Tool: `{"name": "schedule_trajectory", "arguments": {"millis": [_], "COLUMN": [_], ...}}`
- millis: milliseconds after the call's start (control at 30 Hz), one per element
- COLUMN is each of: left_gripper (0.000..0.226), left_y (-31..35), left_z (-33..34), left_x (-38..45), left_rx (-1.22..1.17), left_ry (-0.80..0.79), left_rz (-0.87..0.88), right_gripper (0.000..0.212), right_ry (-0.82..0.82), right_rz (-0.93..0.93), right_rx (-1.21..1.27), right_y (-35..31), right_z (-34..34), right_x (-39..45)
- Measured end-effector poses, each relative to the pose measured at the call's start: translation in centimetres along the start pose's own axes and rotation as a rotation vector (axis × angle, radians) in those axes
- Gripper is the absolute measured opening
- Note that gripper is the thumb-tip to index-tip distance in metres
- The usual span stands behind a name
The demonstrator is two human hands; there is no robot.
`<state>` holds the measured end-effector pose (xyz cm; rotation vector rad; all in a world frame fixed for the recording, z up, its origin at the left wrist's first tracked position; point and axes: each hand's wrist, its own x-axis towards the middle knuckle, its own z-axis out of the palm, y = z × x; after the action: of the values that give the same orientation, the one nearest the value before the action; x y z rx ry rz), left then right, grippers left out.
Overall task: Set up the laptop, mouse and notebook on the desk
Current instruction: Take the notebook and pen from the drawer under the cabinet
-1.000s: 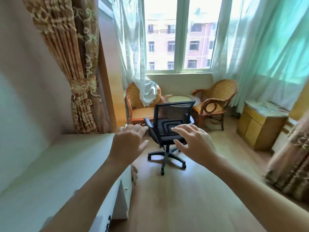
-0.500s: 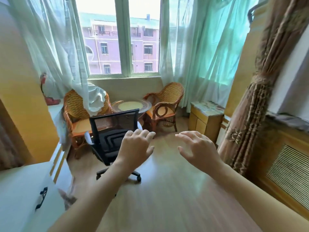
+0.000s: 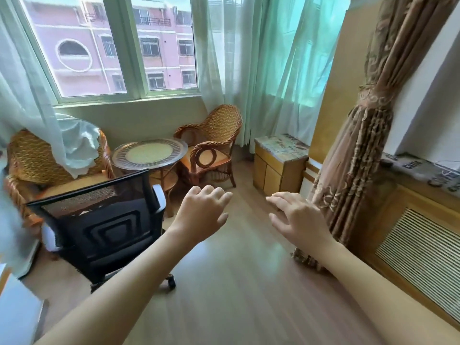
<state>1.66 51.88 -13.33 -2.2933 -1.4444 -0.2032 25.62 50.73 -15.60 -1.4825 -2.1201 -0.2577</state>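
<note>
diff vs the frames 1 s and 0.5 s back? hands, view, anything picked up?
The view swung right: the white desk has nearly left at the left edge, the black mesh office chair slid left in frame, and the brown patterned curtain and slatted wooden radiator cover came in on the right. Nothing taken or let go. Left hand and right hand stay raised, open, empty.

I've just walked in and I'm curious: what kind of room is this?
Most likely a room in a home, a bedroom or sitting room with a window nook. Two wicker chairs flank a small round table under the window, and long curtains hang beside an office chair.
</note>
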Motion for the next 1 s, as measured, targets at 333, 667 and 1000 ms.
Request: {"name": "schedule_trajectory", "arguments": {"millis": [333, 667, 1000], "left_gripper": [0.047, 0.047, 0.046], "left_y": [-6.9, -10.1, -18.1], "left_z": [10.1, 21.2, 30.5], "left_x": [18.9, 38.4, 53.7], "left_rx": [-0.067, -0.088, -0.066], "left_ry": [-0.034, -0.079, -0.194], "left_rz": [0.109, 0.151, 0.072], "right_gripper": [0.036, 0.032, 0.033], "right_ry": [-0.065, -0.066, -0.162], "right_rz": [0.114, 0.198, 0.168], "right_rx": [-0.050, -0.049, 0.036], "right_y": [8.3, 21.8, 30.8], "right_z": [8.0, 18.7, 31.6], "right_x": [15.1, 29.3, 47.8]}}
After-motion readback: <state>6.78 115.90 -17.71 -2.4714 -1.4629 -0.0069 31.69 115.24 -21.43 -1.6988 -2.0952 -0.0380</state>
